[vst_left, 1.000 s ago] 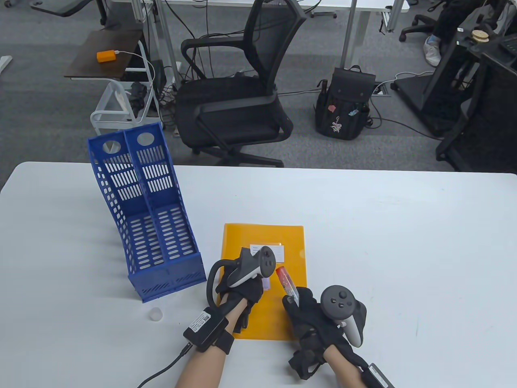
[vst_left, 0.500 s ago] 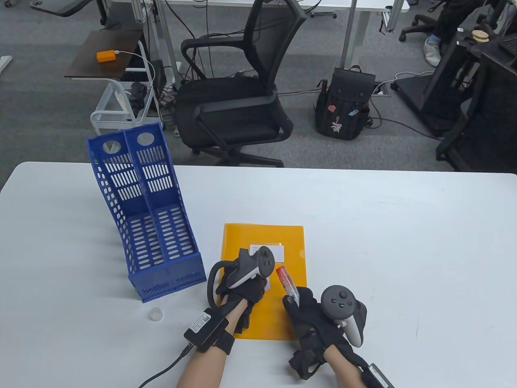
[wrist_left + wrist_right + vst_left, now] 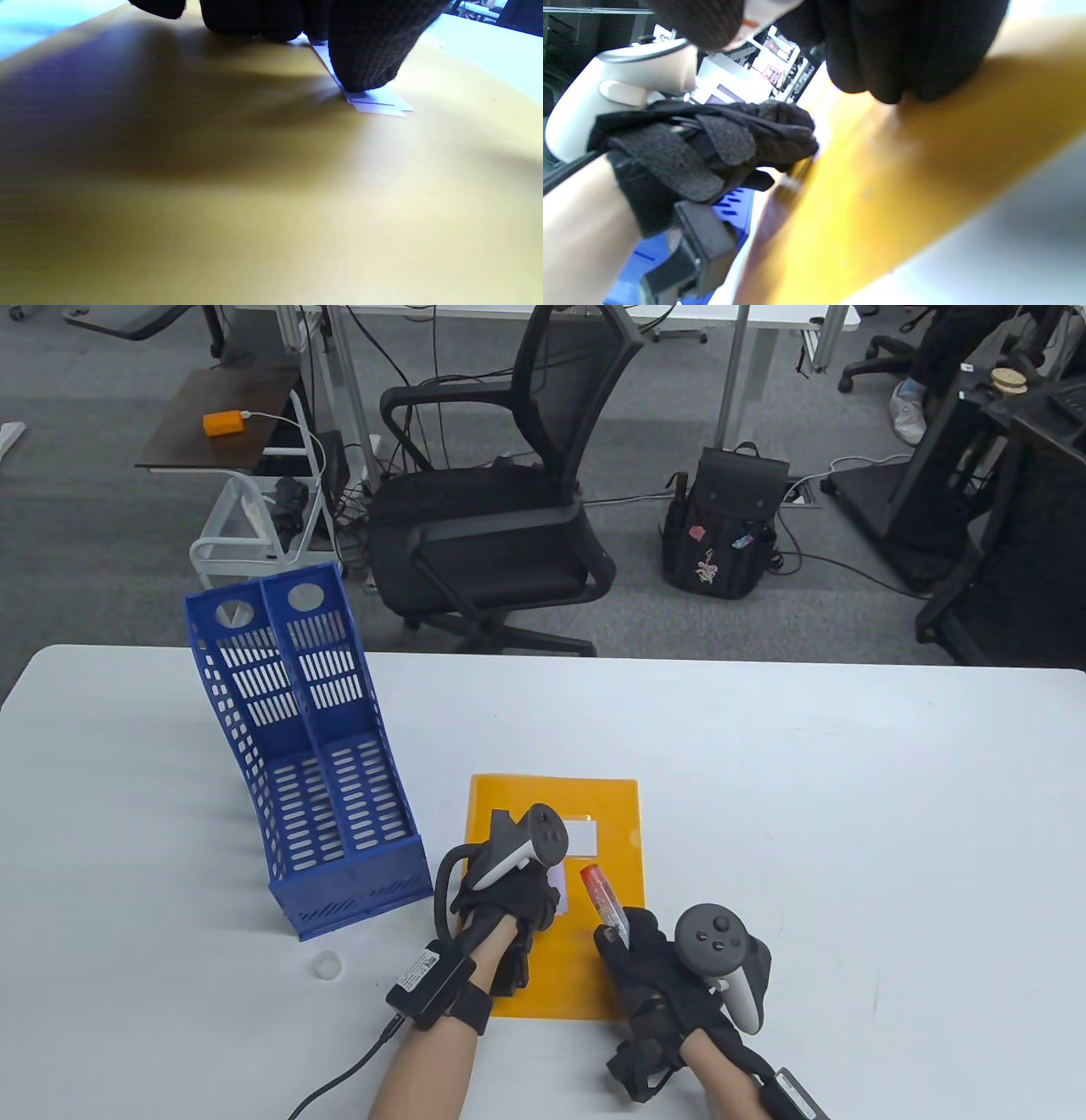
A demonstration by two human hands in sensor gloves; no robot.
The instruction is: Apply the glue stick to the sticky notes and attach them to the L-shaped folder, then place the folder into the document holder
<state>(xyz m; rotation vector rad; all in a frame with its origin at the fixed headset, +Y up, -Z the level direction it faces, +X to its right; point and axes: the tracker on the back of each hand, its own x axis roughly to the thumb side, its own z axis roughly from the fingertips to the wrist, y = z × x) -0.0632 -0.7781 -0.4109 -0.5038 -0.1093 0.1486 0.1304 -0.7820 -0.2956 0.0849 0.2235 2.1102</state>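
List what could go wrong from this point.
1. The left hand presses the sticky notes with its fingertips; their corners look fanned, so they might stick crooked on the orange folder.
2. The right hand holds the uncapped glue stick above the folder; it could smear.

I see the L-shaped folder (image 3: 594, 814), an orange-yellow sheet, lying flat on the table with its long edges running away from me; a white label sits near its upper middle. A small pale sticky note (image 3: 375, 101) lies flat on the folder's surface, partly covered from above, a thin second layer showing at its edge. The glue stick (image 3: 601, 892), a red-capped tube, is tilted up and to the left above the folder's right edge. The document holder (image 3: 314, 780), blue slotted plastic with two compartments, stands upright left of the folder, its low front wall nearest me.
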